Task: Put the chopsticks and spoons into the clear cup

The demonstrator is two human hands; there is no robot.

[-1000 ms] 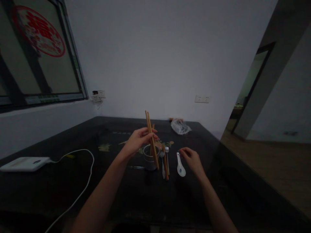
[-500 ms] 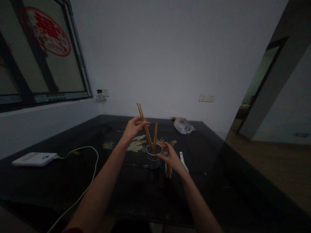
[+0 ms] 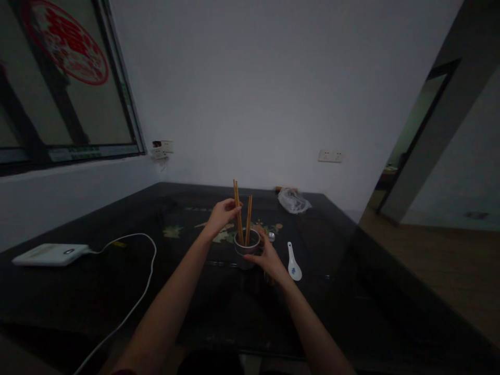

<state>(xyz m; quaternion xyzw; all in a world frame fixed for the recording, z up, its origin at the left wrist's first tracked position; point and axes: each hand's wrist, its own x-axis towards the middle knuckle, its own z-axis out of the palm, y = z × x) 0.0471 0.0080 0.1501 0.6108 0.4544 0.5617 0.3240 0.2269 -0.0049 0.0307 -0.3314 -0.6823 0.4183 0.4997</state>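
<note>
A small metal cup [image 3: 247,246] stands on the dark table [image 3: 219,312]. My left hand [image 3: 223,213] pinches a pair of wooden chopsticks [image 3: 238,211] whose lower ends are inside the cup. A third chopstick [image 3: 248,219] leans in the cup beside them. My right hand [image 3: 267,258] is wrapped around the cup's right side. A white ceramic spoon [image 3: 292,264] with a blue mark lies just right of that hand. A metal spoon [image 3: 271,237] shows partly behind the hand.
A white flat device [image 3: 50,254] with a white cable [image 3: 144,271] lies at the table's left. A crumpled plastic bag [image 3: 294,201] sits at the far edge near the wall. A window is at left, a doorway at right.
My left hand has lowered the pair of chopsticks from above the cup down into it. My right hand has come from beside the white spoon over to the cup and taken hold of it.
</note>
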